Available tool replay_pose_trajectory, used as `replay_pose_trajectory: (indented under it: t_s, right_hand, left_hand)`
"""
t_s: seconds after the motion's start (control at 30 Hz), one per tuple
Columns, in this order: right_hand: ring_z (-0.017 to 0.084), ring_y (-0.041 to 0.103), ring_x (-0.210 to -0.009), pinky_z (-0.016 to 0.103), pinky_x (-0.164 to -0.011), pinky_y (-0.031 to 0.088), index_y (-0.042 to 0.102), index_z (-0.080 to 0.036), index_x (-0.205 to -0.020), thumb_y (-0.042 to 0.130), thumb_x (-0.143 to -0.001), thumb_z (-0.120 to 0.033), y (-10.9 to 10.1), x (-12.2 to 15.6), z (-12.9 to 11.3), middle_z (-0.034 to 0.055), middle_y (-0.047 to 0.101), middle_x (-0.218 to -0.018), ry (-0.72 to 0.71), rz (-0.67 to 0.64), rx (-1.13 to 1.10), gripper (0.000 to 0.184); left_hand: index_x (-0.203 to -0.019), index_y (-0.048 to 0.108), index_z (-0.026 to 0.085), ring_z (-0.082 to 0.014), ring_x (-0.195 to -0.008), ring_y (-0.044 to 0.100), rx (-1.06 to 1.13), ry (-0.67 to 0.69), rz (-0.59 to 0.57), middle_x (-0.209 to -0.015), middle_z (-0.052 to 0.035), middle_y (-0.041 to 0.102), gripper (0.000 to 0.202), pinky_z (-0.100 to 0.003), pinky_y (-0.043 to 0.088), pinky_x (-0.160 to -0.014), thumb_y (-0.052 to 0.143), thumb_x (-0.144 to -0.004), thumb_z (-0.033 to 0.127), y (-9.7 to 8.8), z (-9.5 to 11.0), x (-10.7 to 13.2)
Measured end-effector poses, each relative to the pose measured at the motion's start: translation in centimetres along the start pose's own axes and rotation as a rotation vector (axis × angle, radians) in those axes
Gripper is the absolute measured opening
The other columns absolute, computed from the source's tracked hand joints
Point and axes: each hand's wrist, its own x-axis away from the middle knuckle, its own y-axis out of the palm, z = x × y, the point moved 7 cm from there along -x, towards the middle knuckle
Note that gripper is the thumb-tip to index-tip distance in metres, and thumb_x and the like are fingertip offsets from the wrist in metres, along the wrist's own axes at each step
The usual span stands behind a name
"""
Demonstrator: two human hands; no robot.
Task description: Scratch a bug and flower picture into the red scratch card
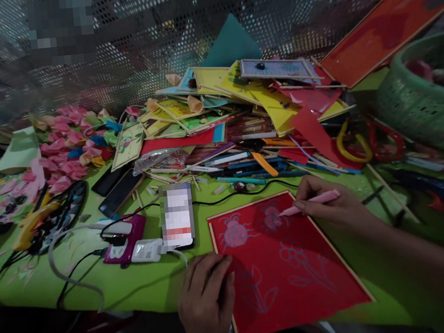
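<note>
A red sheet point(298, 305) edged with thin wooden strips lies on the table in front of me. It carries outline drawings: two round bugs along the top, the left bug point(235, 233) filled with pink, and flowers with stems below. My right hand point(323, 204) pinches a pink marker point(327, 196), its tip at the right bug point(272, 217), which is partly pink. My left hand point(207, 299) rests across the sheet's left edge, fingers stretched out and holding nothing. The fingertips of the right hand are partly hidden by the marker and thumb.
Left of the sheet are a lit phone point(177, 215) and a purple power strip point(125, 241) with cables. Pens, sticks and framed coloured sheets point(213, 78) pile up behind. A green basket point(407, 91) and a dark glue gun point(439, 187) stand right; pink paper pieces point(66, 145) lie left.
</note>
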Motion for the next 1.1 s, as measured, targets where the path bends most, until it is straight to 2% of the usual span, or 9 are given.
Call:
replay_pose_trajectory:
  t_s: [0.33, 0.8, 1.1]
  right_hand:
    - [0.016, 0.047, -0.058, 0.030, -0.055, 0.034, 0.060, -0.023, -0.067, 0.074, -0.082, -0.039, -0.1, -0.3, -1.7, -0.0030, 0.057, -0.063, -0.028, 0.021, 0.046, 0.026]
    - [0.016, 0.046, -0.059, 0.030, -0.055, 0.034, 0.062, -0.023, -0.071, 0.074, -0.084, -0.041, -0.2, 0.0, -1.2, -0.0038, 0.056, -0.065, -0.010, 0.019, 0.001, 0.025]
    - [0.018, 0.052, -0.063, 0.031, -0.059, 0.037, 0.061, -0.023, -0.072, 0.075, -0.084, -0.044, -0.1, 0.0, -0.4, -0.0023, 0.060, -0.067, 0.026, -0.014, -0.056, 0.028]
  left_hand:
    - [-0.122, 0.073, 0.022, -0.0198, -0.104, 0.068, 0.006, 0.019, 0.006, -0.110, -0.0068, 0.074, 0.028, -0.034, 0.057, -0.094, 0.065, -0.097, 0.013, 0.0, 0.3, -0.2]
    - [-0.119, 0.074, 0.023, -0.0184, -0.099, 0.070, 0.021, 0.006, 0.019, -0.107, -0.0060, 0.075, 0.026, -0.032, 0.057, -0.090, 0.063, -0.097, 0.015, -0.2, 0.5, -0.6]
    - [-0.122, 0.073, 0.021, -0.0195, -0.103, 0.068, 0.020, 0.014, -0.002, -0.110, -0.0070, 0.074, 0.028, -0.034, 0.055, -0.095, 0.064, -0.097, 0.012, 0.0, 0.3, -0.1]
